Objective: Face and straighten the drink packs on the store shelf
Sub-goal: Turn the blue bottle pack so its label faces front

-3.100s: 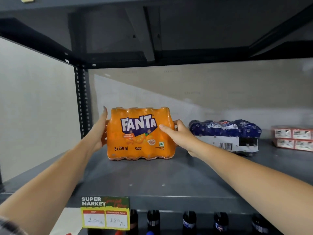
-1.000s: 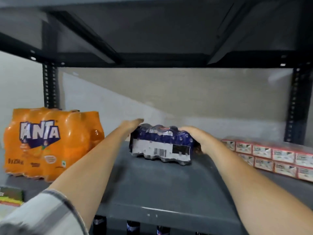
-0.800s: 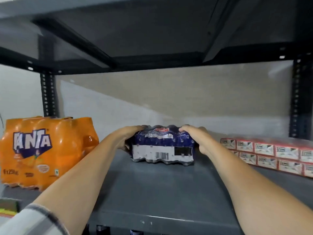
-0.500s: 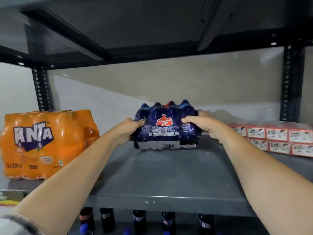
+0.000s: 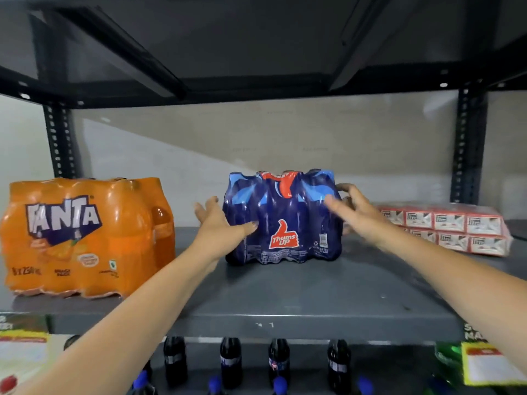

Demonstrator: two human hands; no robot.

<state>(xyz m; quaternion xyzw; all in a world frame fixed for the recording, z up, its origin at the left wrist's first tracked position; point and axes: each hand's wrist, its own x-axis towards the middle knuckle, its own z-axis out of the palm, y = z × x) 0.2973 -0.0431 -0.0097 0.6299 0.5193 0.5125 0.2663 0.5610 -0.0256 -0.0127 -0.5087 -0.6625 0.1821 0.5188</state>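
Note:
A dark blue Thums Up pack [image 5: 282,220] stands upright on the grey shelf [image 5: 285,297], its logo facing me. My left hand [image 5: 219,226] lies against the pack's left side, thumb on the front and fingers spread away from it. At the pack's upper right corner is my right hand [image 5: 353,209], blurred, with its fingers apart and one fingertip over the front. Neither hand closes around the pack. An orange Fanta pack [image 5: 82,238] stands upright at the left, label forward and turned slightly.
Flat packs of red and white cartons [image 5: 447,226] lie at the right of the shelf. Black uprights [image 5: 467,143] frame the bay under a dark shelf above. Dark bottles [image 5: 229,363] stand on the shelf below, and price tags [image 5: 484,363] hang on the front edge.
The Thums Up pack lay on its side with the barcode forward; both hands tipped it upright so the logo faces front. Both hands' fingers have now spread off it.

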